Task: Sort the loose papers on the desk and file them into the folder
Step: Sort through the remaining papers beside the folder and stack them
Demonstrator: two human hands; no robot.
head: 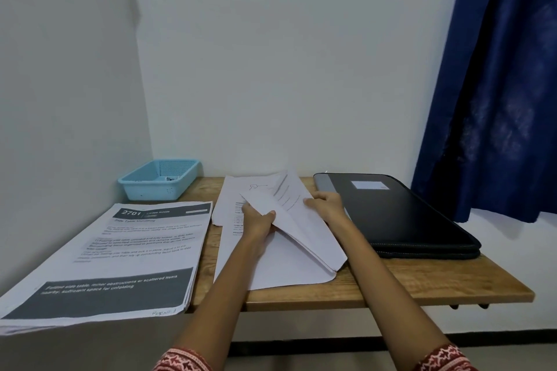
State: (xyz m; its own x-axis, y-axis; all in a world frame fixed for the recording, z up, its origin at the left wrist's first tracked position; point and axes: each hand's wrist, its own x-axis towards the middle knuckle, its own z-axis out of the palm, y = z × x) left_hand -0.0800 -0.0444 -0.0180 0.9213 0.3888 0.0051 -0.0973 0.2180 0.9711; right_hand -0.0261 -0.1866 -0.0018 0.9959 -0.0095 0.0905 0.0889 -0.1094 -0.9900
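A loose pile of white papers (271,268) lies in the middle of the wooden desk (422,283). My left hand (258,220) grips a few sheets (289,211) lifted off that pile, thumb on top. My right hand (327,205) holds the far right edge of the same lifted sheets, fingers curled round it. A black folder (398,214) with a white label lies closed on the right of the desk, just beside my right hand. A thick stack of printed pages (120,256), headed "2701", rests on the left.
A light blue plastic basket (159,179) stands at the back left corner against the wall. A dark blue curtain (497,84) hangs at the right, over the folder's far side. The desk's front edge is near my forearms.
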